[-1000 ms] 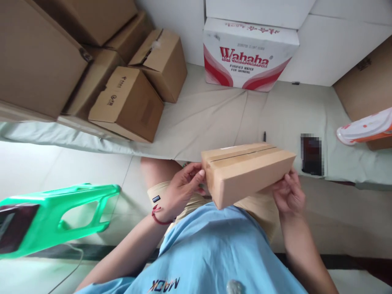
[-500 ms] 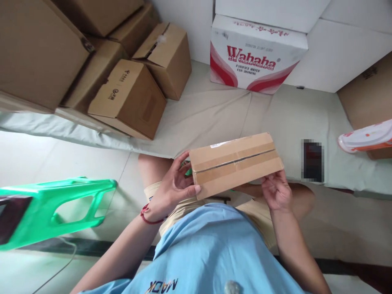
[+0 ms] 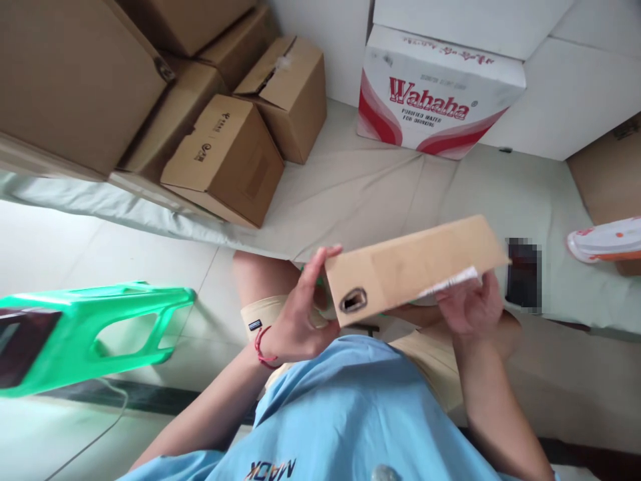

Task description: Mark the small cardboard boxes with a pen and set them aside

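Observation:
A long, flat brown cardboard box (image 3: 415,264) is held over my lap in both hands. My left hand (image 3: 300,314) grips its left end, thumb up along the edge and a red cord on the wrist. My right hand (image 3: 471,307) supports the right end from underneath. A plain face with an oval hole near its left corner is turned toward me, and a strip of white label shows at the lower right edge.
A sheet-covered platform (image 3: 380,194) lies in front, with stacked brown boxes (image 3: 220,153) at the left, a white and red Wahaha carton (image 3: 435,100) at the back, a dark phone (image 3: 523,274) and an orange-white packet (image 3: 605,240) at the right. A green plastic stool (image 3: 100,327) stands on the floor to my left.
The box has been turned in my hands: the taped seam face seen earlier has rolled away and a plain face with an oval hole faces me now. Both hands keep their hold.

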### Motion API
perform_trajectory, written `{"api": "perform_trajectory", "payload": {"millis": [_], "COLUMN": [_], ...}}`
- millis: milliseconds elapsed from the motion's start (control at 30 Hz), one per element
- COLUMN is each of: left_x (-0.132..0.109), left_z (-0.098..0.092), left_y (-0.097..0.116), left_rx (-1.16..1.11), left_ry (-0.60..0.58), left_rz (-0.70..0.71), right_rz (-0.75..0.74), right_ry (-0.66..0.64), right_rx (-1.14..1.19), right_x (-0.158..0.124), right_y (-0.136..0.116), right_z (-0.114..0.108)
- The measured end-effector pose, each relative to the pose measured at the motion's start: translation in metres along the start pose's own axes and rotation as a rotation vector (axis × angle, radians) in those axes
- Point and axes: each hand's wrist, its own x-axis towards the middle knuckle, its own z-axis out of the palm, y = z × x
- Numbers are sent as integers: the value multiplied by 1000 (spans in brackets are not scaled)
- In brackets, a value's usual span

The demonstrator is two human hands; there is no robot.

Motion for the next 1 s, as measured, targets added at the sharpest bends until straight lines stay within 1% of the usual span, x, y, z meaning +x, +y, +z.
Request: {"api": "perform_trajectory", "payload": {"millis": [100,200,267,300,367,400,433,467,500,567,600,667,700,767,867,933,1000], "left_x": [-3,0,3,4,7,8,8,9,9,13,15,23,28,39,52,56,57], "left_z": [2,-3,-12,-17,-26,-30,-32,-34,-33,-27,-22,-8,0,17,36,43,46], "left_y": [-3,-2,1,2,2,2,2,2,3,4,4,2,0,-7,-20,-27,-31], "left_rx": [24,63,95,112,139,144,144,141,139,123,112,82,62,27,5,6,13], "left_ry": [6,96,171,212,301,335,356,366,365,338,318,267,239,180,118,95,87], "left_rz": [-17,-147,-217,-232,-240,-240,-242,-246,-252,-250,-243,-213,-190,-144,-92,-76,-68], "right_rz": [-19,42,-16,-89,-275,-353,-406,-429,-424,-382,-370,-367,-375,-409,-471,-502,-541], "right_ry": [1,-65,-34,13,116,134,118,70,-5,-188,-265,-371,-403,-412,-342,-251,-126], "right_rx": [-79,-160,-331,-486,-903,-1148,-1382,-1572,-1719,-1925,-1988,-2095,-2128,-2095,-2003,-1978,-1983], "right_x": [1,6,17,25,44,54,64,74,83,98,104,113,117,123,121,112,97], "right_y": [6,7,0,-6,-19,-25,-31,-36,-39,-43,-44,-47,-49,-55,-73,-93,-118], "right_z": [6,5,-3,-9,-22,-28,-33,-36,-37,-35,-32,-28,-27,-31,-48,-66,-85]}}
